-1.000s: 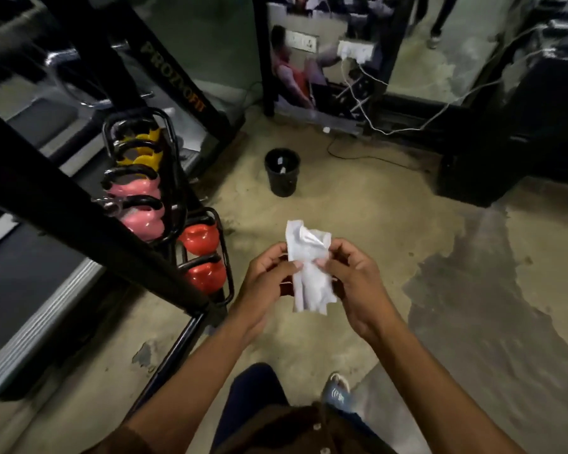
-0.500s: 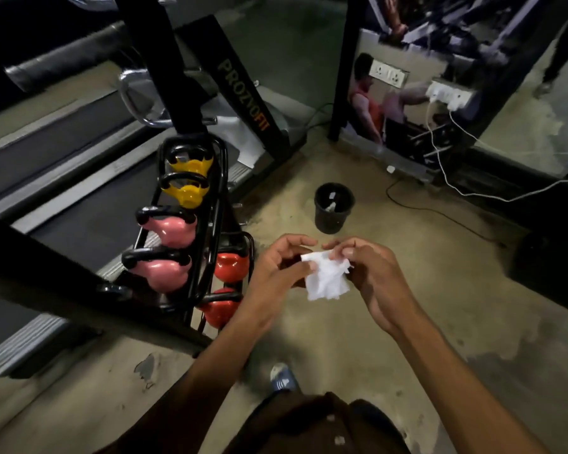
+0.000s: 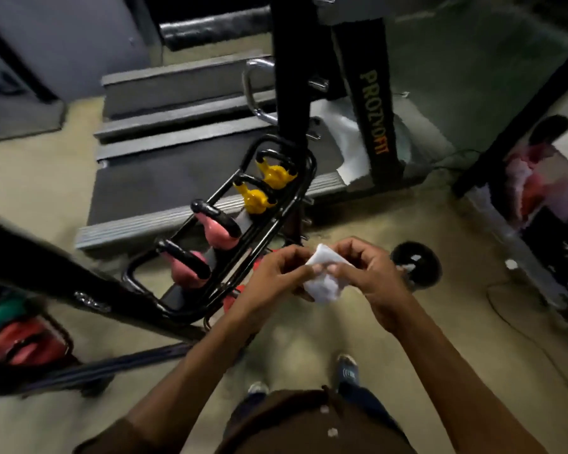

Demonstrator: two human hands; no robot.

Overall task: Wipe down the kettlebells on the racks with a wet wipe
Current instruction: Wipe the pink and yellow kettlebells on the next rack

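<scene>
Both hands hold a crumpled white wet wipe [image 3: 322,283] in front of me, just right of the rack. My left hand [image 3: 276,280] pinches its left side and my right hand [image 3: 371,276] pinches its right side. The black tube rack [image 3: 295,198] carries two yellow kettlebells [image 3: 266,188] at its far end and two pink kettlebells [image 3: 204,247] nearer me. Red kettlebells [image 3: 232,298] on a lower tier are mostly hidden behind my left hand and forearm.
A thick black machine bar [image 3: 53,270] crosses the lower left. Beyond it stand more red and green weights [image 3: 17,335]. A treadmill [image 3: 164,178] lies behind the rack. A small black bin [image 3: 417,267] sits on the floor right of my hands, a mirror and cables farther right.
My view has swung left and closer to the rack. The wipe has been bunched smaller between both hands, which now sit beside the rack's near end.
</scene>
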